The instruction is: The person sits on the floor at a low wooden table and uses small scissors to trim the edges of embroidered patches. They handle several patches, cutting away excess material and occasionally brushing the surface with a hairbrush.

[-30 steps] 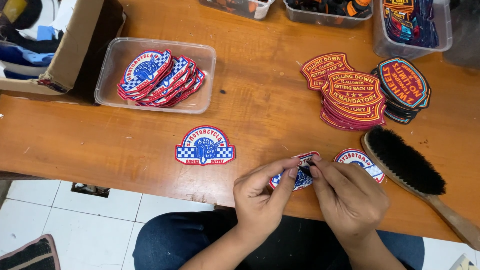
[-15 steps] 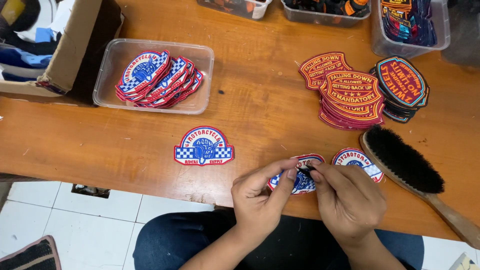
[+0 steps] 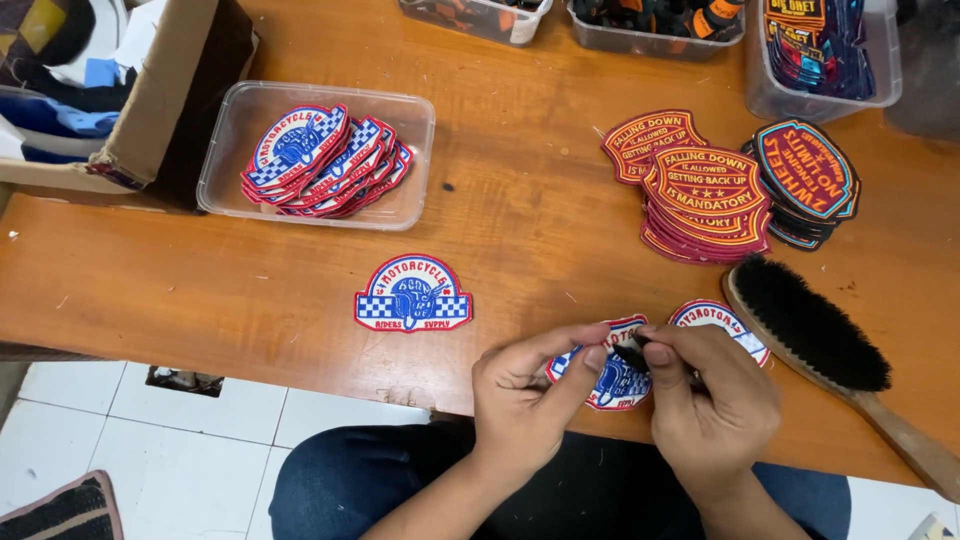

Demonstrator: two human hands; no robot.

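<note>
My left hand [image 3: 525, 395] pinches a red, white and blue embroidered patch [image 3: 612, 380] by its edge, just above the front edge of the wooden table [image 3: 200, 280]. My right hand [image 3: 712, 405] is closed around a small dark tool [image 3: 632, 352] whose tip touches the top of that patch. A second patch of the same kind [image 3: 722, 322] lies flat just beyond my right hand. A third one [image 3: 413, 294] lies alone on the table, to the left of my left hand.
A clear plastic tray [image 3: 405, 110] at the back left holds several matching patches. Red-and-yellow patches [image 3: 705, 195] and dark shield patches [image 3: 805, 175] are stacked at the right. A black-bristled wooden brush [image 3: 815, 325] lies at the right. A cardboard box [image 3: 150, 100] stands far left; clear bins line the back.
Both hands stay on the patch with only slight finger movement. The patch has tilted a little in my left hand.
</note>
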